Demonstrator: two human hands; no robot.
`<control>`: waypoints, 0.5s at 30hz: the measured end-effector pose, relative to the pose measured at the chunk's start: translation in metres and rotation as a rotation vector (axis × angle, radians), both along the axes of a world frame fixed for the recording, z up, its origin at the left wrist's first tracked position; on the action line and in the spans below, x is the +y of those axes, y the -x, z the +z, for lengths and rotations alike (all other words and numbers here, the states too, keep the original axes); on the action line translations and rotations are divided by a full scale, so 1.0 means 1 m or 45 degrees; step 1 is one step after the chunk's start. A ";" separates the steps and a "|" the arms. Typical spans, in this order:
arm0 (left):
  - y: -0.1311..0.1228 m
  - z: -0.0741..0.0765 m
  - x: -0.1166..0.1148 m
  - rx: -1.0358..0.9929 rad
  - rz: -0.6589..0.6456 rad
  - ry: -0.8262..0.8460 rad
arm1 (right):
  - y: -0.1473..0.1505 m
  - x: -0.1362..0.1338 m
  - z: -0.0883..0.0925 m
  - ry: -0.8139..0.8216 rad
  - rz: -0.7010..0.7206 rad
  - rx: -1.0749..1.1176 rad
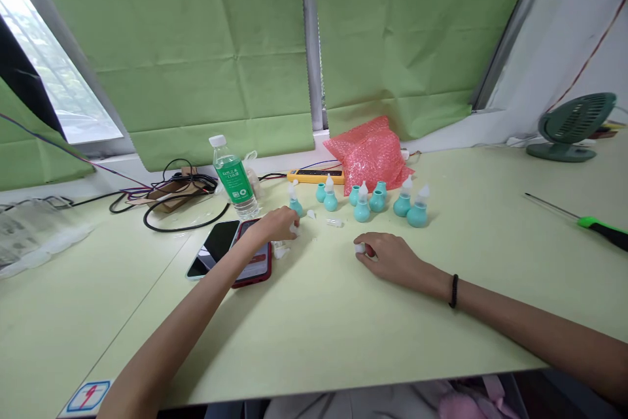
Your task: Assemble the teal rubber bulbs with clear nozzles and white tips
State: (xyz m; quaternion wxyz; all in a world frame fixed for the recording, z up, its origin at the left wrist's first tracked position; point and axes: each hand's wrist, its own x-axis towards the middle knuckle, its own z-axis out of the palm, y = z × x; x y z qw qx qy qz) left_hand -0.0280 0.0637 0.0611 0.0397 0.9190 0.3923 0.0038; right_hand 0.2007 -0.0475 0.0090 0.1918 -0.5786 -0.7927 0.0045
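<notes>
My right hand [390,255], a dark beaded bracelet on its wrist, is closed with thumb and forefinger around a small white plastic piece [360,248] just above the table. To the left, my left hand [279,223] pinches a small translucent piece [294,229]; the fingers partly hide it. Beyond both hands stand several turquoise rubber squeeze bulbs. Some carry a clear pointed nozzle, such as the bulb [417,214] at the right end; others, like the bulb [377,201] in the middle, are open at the neck. Near my left hand lie a clear tube [334,223] and small clear pieces [280,250].
Two phones [214,249] [260,267] lie under and beside my left forearm. Behind stand a water bottle [234,178], coiled black cables [169,200], a yellow power strip [316,176] and pink bubble wrap [375,154]. At right are a screwdriver [586,221] and a green fan [572,125].
</notes>
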 end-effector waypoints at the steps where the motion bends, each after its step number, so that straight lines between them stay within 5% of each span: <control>1: -0.003 -0.001 -0.002 -0.017 -0.034 0.012 | 0.000 0.000 0.000 -0.004 -0.007 0.005; 9: -0.025 -0.007 -0.021 -0.228 -0.250 0.153 | -0.001 0.000 -0.001 -0.137 -0.026 0.012; 15: -0.029 -0.016 -0.025 -0.186 -0.174 -0.092 | -0.004 0.008 -0.008 -0.086 0.012 0.008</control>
